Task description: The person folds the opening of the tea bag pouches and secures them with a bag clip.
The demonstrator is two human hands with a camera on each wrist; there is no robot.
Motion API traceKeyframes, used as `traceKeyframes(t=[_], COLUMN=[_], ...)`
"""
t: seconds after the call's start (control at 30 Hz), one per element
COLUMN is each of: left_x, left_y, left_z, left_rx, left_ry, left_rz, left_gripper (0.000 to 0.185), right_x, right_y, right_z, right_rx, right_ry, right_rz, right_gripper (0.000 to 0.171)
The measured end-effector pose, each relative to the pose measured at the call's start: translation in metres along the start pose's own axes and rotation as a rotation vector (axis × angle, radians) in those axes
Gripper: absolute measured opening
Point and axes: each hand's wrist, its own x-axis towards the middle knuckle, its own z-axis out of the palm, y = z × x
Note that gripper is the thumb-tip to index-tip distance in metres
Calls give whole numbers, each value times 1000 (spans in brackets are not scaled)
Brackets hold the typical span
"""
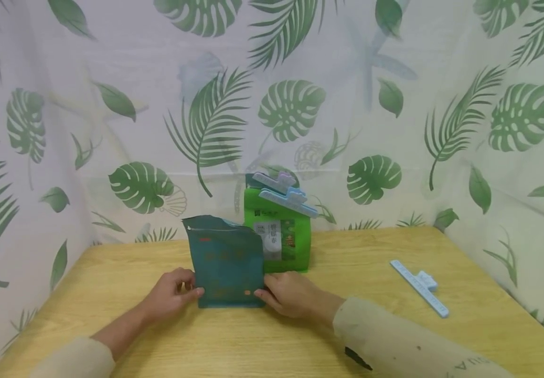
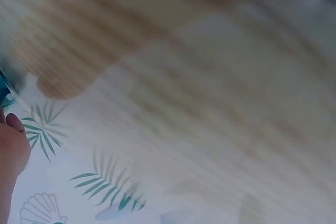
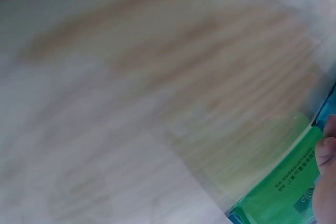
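Note:
A teal stand-up pouch (image 1: 229,268) stands on the table with its top edge wavy and slightly parted. My left hand (image 1: 170,295) grips its lower left side, the thumb on the front face. At the lower right side my right hand (image 1: 292,294) pinches the same pouch, thumb in front. Only slivers of the pouch show at the edges of the left wrist view and the right wrist view. Just behind it stands a green bag (image 1: 302,241), with a blue sealing clip (image 1: 290,200) slanting across its top.
Behind the green bag, a purple clip (image 1: 276,181) sits on another dark bag, mostly hidden. A loose light-blue sealing clip (image 1: 420,287) lies on the wooden table (image 1: 347,336) to the right. A leaf-patterned cloth (image 1: 300,152) hangs round the back and sides.

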Motion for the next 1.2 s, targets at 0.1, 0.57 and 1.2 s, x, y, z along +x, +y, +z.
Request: traceKeyframes(t=[0.1,0.57,1.2], left_x=[1,7,21], left_y=[1,12,35], left_z=[2,3,16], left_rx=[13,37,-30], left_ry=[-7,-85,-178], left_rz=[18,-25,24], left_gripper=[30,27,26], right_x=[-2,-11,-35], right_y=[1,8,26], right_z=[-2,-5,-11], right_rx=[18,27,40], right_ry=[-19,-33,-7], right_rz=[11,34,49], right_gripper=[27,27,27])
